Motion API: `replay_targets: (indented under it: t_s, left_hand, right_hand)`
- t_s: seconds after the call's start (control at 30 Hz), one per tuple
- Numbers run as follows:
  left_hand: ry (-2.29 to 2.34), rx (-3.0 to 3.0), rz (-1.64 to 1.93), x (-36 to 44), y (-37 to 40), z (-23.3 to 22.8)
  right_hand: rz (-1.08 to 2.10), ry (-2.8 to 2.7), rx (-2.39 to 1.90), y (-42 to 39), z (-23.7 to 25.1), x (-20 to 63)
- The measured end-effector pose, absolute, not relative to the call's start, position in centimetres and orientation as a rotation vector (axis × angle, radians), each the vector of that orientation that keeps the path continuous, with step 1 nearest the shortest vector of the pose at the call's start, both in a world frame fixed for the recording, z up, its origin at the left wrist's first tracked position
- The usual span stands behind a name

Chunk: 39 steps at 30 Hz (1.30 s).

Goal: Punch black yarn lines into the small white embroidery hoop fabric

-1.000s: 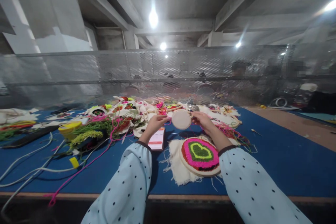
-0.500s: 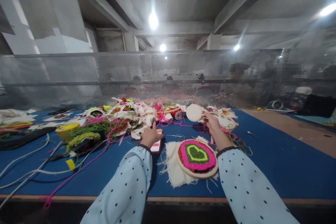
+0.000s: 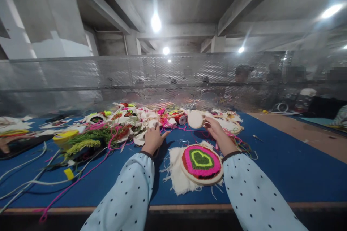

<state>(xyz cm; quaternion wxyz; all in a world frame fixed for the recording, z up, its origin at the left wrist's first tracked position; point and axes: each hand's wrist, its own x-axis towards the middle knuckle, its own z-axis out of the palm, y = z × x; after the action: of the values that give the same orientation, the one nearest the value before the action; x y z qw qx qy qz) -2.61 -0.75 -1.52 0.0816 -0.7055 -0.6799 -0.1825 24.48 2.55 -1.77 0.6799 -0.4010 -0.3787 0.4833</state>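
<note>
Now my right hand (image 3: pixel 217 130) pinches the small blank hoop (image 3: pixel 195 119) at twelve o'clock of the heart hoop (image 3: pixel 201 163); my left hand (image 3: pixel 152 139) rests flat, fingers together, on the surface (image 3: pixel 271 166)

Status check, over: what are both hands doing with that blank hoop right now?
Right hand holds the blank hoop at its edge, above the blue table. Left hand rests flat on the table. Heart hoop lies between the arms.

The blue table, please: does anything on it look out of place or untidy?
Yes: a pink yarn strand trails from the tangled pile over the table's front edge, and the heart hoop's cloth is frayed.
</note>
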Motion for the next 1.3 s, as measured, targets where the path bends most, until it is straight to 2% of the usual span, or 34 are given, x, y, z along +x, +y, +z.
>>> replay_targets:
  t_s: [0.2, 0.33, 0.43, 0.53, 0.57, 0.63, 0.67, 0.77, 0.9, 1.17, 1.3]
  left_hand:
    - [-1.385, -2.549, -1.118, -0.8, -0.1, -1.5]
    - [-1.559, -2.787, -1.641, 0.1, 0.1, -1.5]
    - [-1.866, -2.727, -2.181, -0.2, 0.5, -1.1]
    - [-2.005, -2.23, -2.744, -1.5, 0.8, -0.5]
    - [-2.016, -2.081, -2.882, -2.0, 0.9, -0.3]
    - [-2.01, -1.862, -3.107, -2.7, 1.0, 0.0]
    - [-1.992, -1.776, -3.212, -3.0, 1.0, 0.1]
    - [-2.025, -1.515, -3.496, -3.4, 1.0, 0.1]
    - [-2.147, -1.342, -3.63, -3.6, 1.2, -0.1]
    - [-2.239, -1.44, -3.415, -2.9, 1.2, -0.4]
    - [-2.225, -1.501, -3.299, -2.7, 1.0, -0.7]
  right_hand:
    - [1.395, -1.244, -0.699, 1.0, -1.6, 21.0]
    - [1.431, -1.32, -0.673, 1.2, -1.8, 20.6]
    - [1.246, -1.351, -0.825, 2.1, -1.8, 22.1]
    - [0.994, -1.341, -1.035, 3.2, -1.7, 25.4]
    - [0.918, -1.34, -1.108, 3.6, -1.8, 26.7]
    - [0.483, -1.465, -1.503, 4.0, -2.5, 29.1]
    - [0.366, -1.548, -1.647, 4.2, -3.0, 30.1]
    - [0.284, -1.731, -1.798, 4.3, -4.6, 31.4]
    - [0.177, -1.83, -1.843, 4.1, -5.7, 31.1]
    - [0.044, -1.697, -1.87, 3.5, -5.1, 30.7]
    - [0.192, -1.554, -1.711, 3.6, -4.9, 30.6]
